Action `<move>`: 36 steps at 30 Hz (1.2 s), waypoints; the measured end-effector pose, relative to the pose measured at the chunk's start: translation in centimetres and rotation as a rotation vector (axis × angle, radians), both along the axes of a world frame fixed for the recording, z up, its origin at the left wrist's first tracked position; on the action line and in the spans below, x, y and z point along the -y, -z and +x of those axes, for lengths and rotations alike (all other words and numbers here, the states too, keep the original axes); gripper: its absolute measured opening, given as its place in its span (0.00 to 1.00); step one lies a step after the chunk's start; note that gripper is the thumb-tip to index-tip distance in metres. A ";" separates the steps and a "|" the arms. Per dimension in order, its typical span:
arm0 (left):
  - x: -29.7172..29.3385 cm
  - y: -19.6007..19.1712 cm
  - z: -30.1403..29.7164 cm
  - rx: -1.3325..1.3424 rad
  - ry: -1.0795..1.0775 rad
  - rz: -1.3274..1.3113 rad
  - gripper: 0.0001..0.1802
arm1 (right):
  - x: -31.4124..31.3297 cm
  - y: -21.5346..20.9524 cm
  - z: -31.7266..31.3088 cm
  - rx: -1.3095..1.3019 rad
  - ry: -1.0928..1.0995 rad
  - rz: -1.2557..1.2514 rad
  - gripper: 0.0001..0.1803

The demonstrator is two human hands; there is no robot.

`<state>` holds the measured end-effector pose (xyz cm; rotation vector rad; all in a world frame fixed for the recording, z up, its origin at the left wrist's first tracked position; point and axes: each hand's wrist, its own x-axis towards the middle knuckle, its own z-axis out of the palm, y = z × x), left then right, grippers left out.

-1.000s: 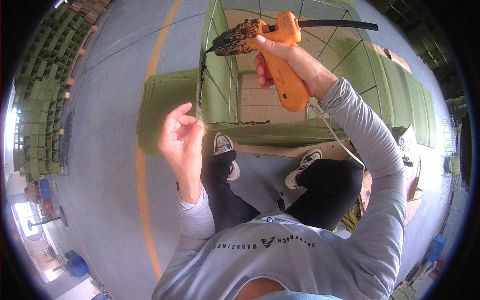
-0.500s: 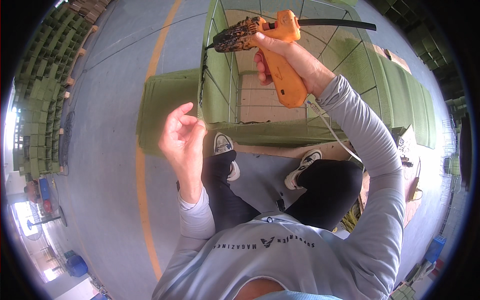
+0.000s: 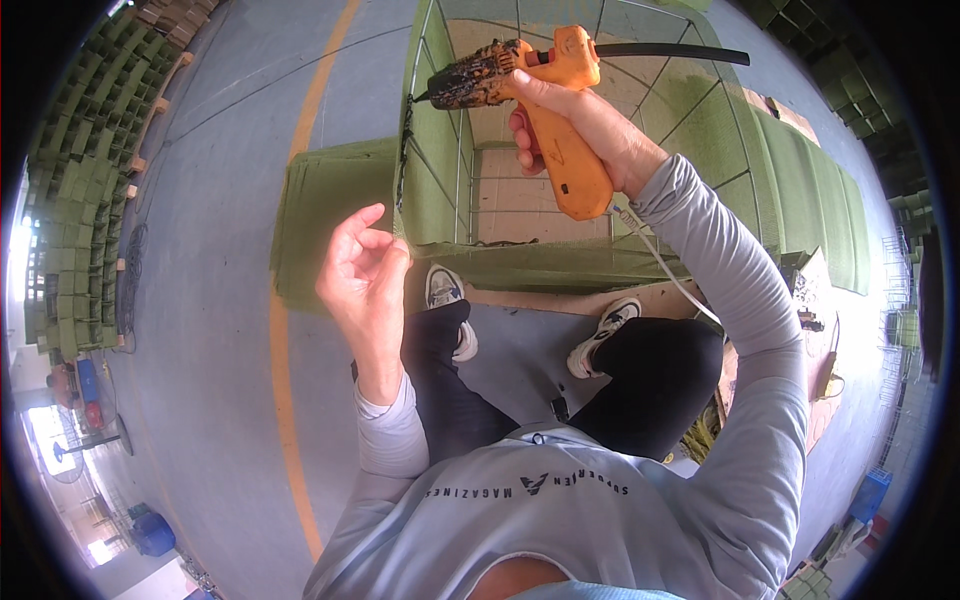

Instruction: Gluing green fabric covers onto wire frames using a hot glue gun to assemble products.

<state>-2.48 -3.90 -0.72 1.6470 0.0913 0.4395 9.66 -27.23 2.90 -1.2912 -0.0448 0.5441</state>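
An orange glue gun [image 3: 568, 165], its barrel crusted with black residue, is gripped by my right hand [image 3: 618, 135]. A black glue stick [image 3: 675, 50] juts from its rear. The nozzle points left, at the top edge of a green fabric panel [image 3: 435, 165] on a wire-framed box, and seems to touch it. Dark glue runs in a line down that edge. My left hand [image 3: 365, 285] pinches the near end of the same edge between thumb and fingers. Thin metal wires [image 3: 470, 190] form the frame inside the box.
A white cord [image 3: 665, 262] trails from the gun's handle. Flat green sheets [image 3: 340, 220] lie left of the box, with more green fabric [image 3: 815, 190] on its right. My shoes stand close to the box's near side. Stacked green boxes [image 3: 85, 200] line the far left.
The glue gun in my right hand has shifted very slightly toward me along the panel's edge. My left hand keeps its pinch almost unmoved.
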 end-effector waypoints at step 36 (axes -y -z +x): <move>0.0 -0.3 -0.9 -0.033 0.055 0.117 0.19 | 8.2 -6.0 -11.6 -0.147 -0.137 -0.303 0.28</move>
